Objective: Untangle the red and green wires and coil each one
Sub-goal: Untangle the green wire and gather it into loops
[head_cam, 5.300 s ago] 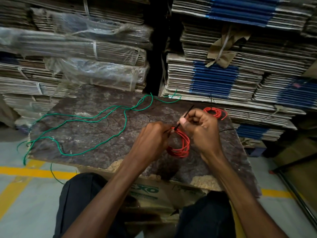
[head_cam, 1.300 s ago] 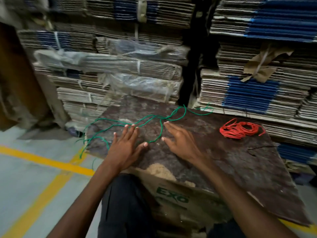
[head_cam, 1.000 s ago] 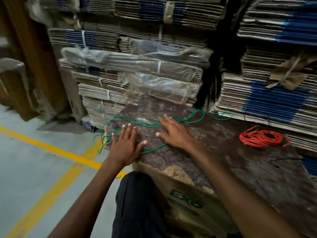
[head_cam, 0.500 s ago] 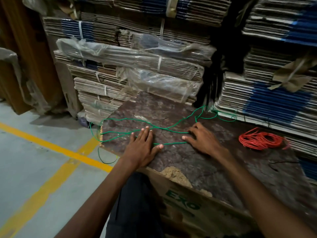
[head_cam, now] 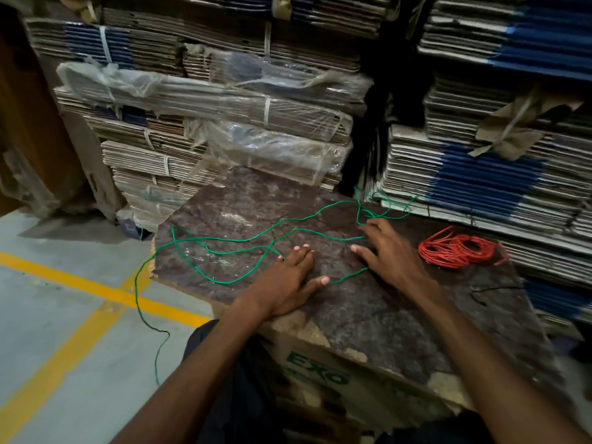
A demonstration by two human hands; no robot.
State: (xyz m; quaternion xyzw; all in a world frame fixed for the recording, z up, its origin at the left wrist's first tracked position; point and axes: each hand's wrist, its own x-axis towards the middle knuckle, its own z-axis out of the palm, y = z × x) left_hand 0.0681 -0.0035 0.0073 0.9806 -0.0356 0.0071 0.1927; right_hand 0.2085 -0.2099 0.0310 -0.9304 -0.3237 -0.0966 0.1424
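Red wire (head_cam: pixel 458 251): lying coiled on surface (head_cam: pixel 368 309), right side, apart from green; this half judged complete.
Green wire (head_cam: pixel 224 241): sprawling in loose loops across surface, one end hanging toward floor; coiling pending.
Left hand (head_cam: pixel 288 283), right hand (head_cam: pixel 394 254): resting flat, fingers spread, pressing on green wire, gripping nothing.

Worn board (head_cam: pixel 368 318): green wire (head_cam: pixel 224 241), red coil (head_cam: pixel 458 251)
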